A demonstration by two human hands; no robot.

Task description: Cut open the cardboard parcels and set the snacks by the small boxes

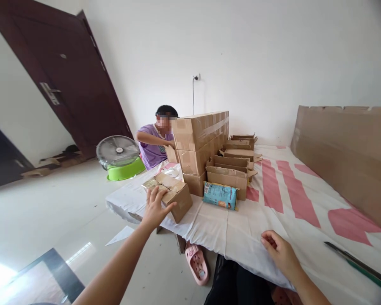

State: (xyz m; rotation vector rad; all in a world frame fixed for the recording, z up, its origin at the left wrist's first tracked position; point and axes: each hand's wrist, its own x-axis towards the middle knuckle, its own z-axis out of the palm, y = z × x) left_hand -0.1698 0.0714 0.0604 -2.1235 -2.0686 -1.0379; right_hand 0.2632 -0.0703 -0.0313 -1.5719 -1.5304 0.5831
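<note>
My left hand [155, 208] lies with fingers spread on a taped cardboard box [181, 202] at the table's near left corner. The box looks closed, with clear tape over its top. My right hand [280, 250] is above the cloth near the front edge, fingers curled in and thumb against them; I see nothing in it. Between the hands, a blue printed packet [220, 195] leans against an open cardboard box [228, 180].
Stacked taped boxes [195, 148] stand mid-table, with several open boxes [239, 153] beside them. A person [154, 144] sits behind the stack, arm at a cardboard piece. A green-black cutter-like tool [358, 264] lies right. A large cardboard sheet [346, 161] stands behind; a fan [118, 151] is on the floor.
</note>
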